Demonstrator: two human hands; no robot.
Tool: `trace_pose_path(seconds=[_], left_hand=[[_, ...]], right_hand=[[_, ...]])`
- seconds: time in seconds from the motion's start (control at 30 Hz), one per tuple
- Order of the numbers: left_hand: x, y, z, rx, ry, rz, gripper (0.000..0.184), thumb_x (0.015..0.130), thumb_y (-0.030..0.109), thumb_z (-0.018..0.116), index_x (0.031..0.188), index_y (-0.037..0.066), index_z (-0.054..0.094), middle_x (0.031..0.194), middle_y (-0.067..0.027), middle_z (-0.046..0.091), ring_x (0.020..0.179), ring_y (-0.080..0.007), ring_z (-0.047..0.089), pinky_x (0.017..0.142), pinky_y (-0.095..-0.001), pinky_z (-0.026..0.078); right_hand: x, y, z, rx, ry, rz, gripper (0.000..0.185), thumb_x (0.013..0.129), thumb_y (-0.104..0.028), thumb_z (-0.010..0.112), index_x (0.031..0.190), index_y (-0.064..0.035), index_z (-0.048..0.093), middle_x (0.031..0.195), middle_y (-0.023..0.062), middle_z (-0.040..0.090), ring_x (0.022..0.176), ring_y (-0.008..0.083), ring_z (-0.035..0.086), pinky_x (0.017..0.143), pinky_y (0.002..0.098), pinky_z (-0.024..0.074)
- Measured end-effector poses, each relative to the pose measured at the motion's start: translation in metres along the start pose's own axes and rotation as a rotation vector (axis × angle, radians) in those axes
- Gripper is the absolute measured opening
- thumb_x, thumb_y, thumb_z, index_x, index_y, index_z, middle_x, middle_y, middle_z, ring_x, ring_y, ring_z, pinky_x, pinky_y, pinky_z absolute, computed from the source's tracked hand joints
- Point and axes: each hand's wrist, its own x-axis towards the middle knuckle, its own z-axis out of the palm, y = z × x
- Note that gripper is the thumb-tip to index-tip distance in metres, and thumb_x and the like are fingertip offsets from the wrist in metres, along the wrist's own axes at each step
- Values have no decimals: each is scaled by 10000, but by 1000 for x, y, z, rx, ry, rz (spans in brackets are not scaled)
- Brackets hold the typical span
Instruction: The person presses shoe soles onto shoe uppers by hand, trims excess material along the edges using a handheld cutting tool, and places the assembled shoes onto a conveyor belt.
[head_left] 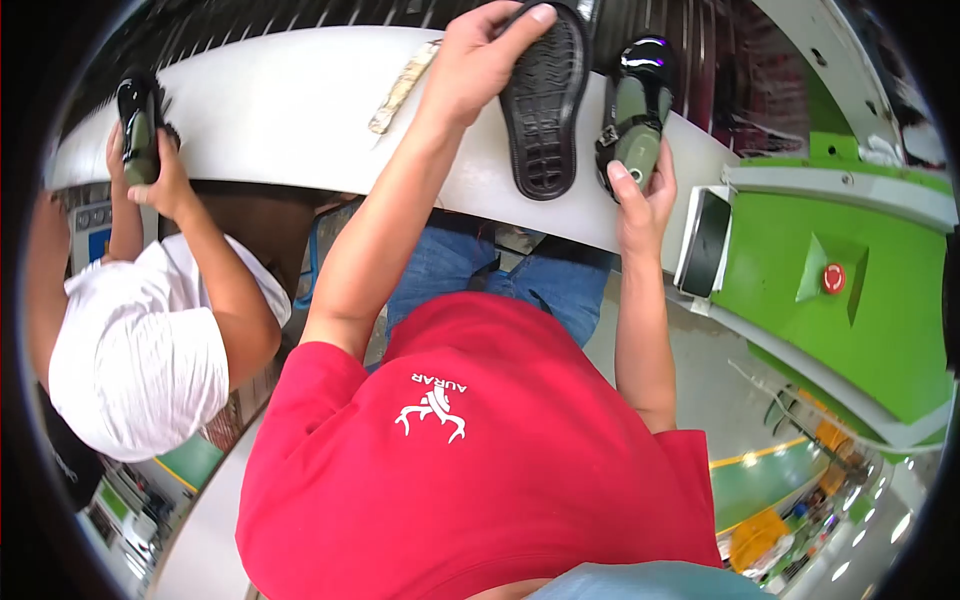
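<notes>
A black shoe sole (545,110) is gripped at its upper end by my left hand (483,58), the thumb lying across its face. Its ridged, patterned side faces me, and it hangs over the white tabletop. My right hand (645,200) is closed around the heel end of a glossy black shoe (648,65) with a strap and buckle. A green shoe last (637,150) fills this shoe and shows through its opening. Sole and shoe are side by side, with a small gap between them.
On the white worktable (290,90) lies a narrow, stained, pale strip (404,87). Dark slats run behind the table. At right stands a green machine (780,240) with a red button (833,279). To the left, a co-worker in white holds a similar shoe (138,125).
</notes>
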Motion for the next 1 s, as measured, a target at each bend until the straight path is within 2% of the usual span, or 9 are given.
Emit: trace_pose_path(seconds=[0.07,0.1,0.2,0.23,0.27,0.3,0.43,0.83,1.0], left_hand=[[2,-2,1,-48,-3,-4,367,1144,357,673,1131,7,778,943,16,746,824,-62,656,750,-254,532],[4,-2,0,-76,-33,53,508,1172,466,582,1152,-1,783,973,-9,771,863,-82,692,792,-260,557],[2,0,-1,-230,-34,-88,667,1179,580,476,1171,-11,786,1030,-41,799,926,-111,733,843,-272,583],[3,0,-2,-233,-75,-113,790,1168,670,381,1213,-11,779,1078,-72,812,976,-144,761,874,-289,602],[3,2,-1,-242,-57,-111,793,1167,675,373,1218,-6,776,1082,-75,812,978,-147,762,876,-292,602],[2,2,2,-253,-38,-111,795,1167,680,365,1224,0,773,1085,-77,812,980,-150,762,878,-295,603],[3,1,2,-273,-57,-99,797,1160,698,357,1233,15,761,1090,-84,812,994,-158,764,888,-304,606],[15,-4,4,-342,-133,-94,860,1146,732,333,1230,-10,760,1060,-106,821,959,-187,785,868,-316,638],[8,2,10,-291,-73,-48,834,1154,704,358,1275,-28,739,1145,-139,806,1052,-208,770,950,-342,621]], right_hand=[[-3,-5,1,68,32,29,820,889,-180,850,1575,69,475,1358,114,654,1214,186,643,1083,330,499],[-4,-6,0,121,40,58,759,898,-181,830,1548,53,515,1339,99,664,1194,177,648,1068,326,504],[-13,-17,5,252,69,75,652,903,-141,776,1494,32,564,1322,99,672,1181,191,664,1072,349,523],[-18,-21,8,259,61,33,653,899,-134,774,1493,33,562,1321,102,671,1184,194,665,1075,352,524],[-21,-26,11,268,56,-8,654,895,-127,772,1492,33,560,1320,105,670,1187,198,666,1079,355,525],[-23,-36,16,191,43,-46,830,888,-122,795,1614,52,432,1367,101,623,1164,170,637,1019,328,527],[-31,-45,28,114,58,-132,893,887,-139,799,1642,84,377,1397,130,618,1185,175,639,1025,340,536],[-48,-42,42,63,57,-167,880,919,-99,773,1656,109,340,1432,156,607,1239,193,620,1075,350,514],[-56,-44,44,9,33,-174,915,911,-101,763,1673,116,306,1509,191,568,1350,236,586,1159,378,470]])
